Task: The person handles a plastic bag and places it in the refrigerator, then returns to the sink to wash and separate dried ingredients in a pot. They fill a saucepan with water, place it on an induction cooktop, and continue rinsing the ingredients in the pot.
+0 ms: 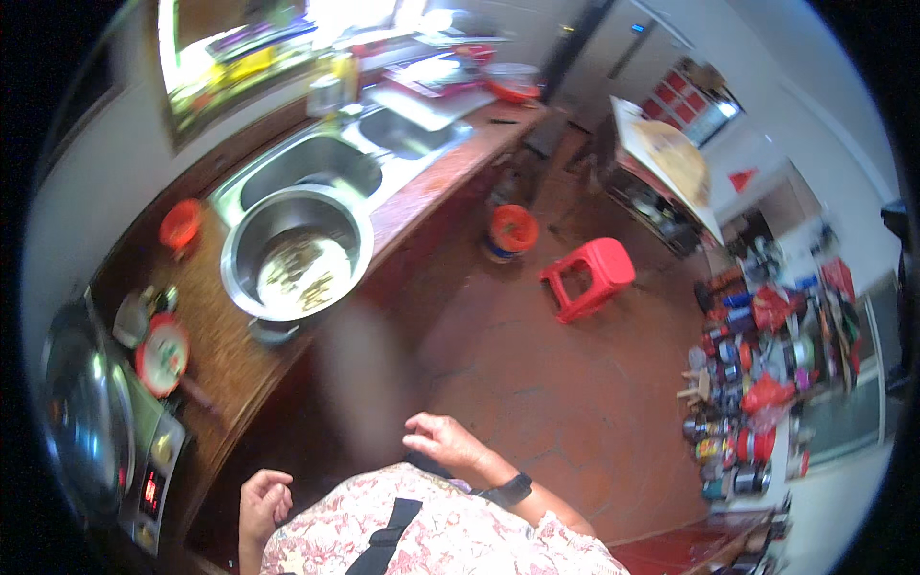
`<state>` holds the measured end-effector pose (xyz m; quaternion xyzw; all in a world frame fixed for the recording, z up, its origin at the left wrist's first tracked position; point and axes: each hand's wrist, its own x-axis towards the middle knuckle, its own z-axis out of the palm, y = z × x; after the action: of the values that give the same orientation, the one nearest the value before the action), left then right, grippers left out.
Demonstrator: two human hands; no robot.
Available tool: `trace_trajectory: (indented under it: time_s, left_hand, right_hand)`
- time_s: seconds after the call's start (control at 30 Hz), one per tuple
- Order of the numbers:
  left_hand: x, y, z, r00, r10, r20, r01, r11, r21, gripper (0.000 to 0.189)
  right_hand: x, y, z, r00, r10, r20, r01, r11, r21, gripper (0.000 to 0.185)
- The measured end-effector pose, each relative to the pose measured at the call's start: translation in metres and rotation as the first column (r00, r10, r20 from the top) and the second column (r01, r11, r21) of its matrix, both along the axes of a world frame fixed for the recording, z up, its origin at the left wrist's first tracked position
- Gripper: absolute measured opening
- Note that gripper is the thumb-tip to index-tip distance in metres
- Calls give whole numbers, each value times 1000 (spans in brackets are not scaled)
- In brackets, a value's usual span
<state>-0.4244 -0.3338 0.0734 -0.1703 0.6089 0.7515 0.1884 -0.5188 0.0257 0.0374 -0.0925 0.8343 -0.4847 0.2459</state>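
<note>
Both hands are empty in front of the floral shirt. My left hand (266,499) hangs near the counter's front edge, its fingers loosely bent. Over the floor, my right hand (447,440) is held out with a dark band on the wrist and its fingers slightly apart. Ahead and to the left, a large metal pot (244,237) stands on the wooden counter (223,352) beside the sink. Brown patches and bright glare show in its bottom; what they are cannot be made out. Neither hand touches the pot.
Beyond the pot is a double-bowl steel sink (316,162). An electric cooker with a domed lid (90,410), a red-rimmed dish (164,356) and a red plastic cup (181,224) flank it. On the floor stand a red stool (593,277) and an orange-topped bucket (512,231). Jars (733,424) crowd the right.
</note>
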Motion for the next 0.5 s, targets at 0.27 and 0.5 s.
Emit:
trace_trajectory:
  time_s: [0.27,0.5]
  left_hand:
    - [-119,193,-29,951,-275,140,260,958,118,29]
    - [-206,344,-12,837,-487,249,472,873,120,22]
  right_hand:
    - [28,210,-14,904,-426,-16,426,900,95,41]
    - [49,333,-29,737,-676,-4,674,735,73,40]
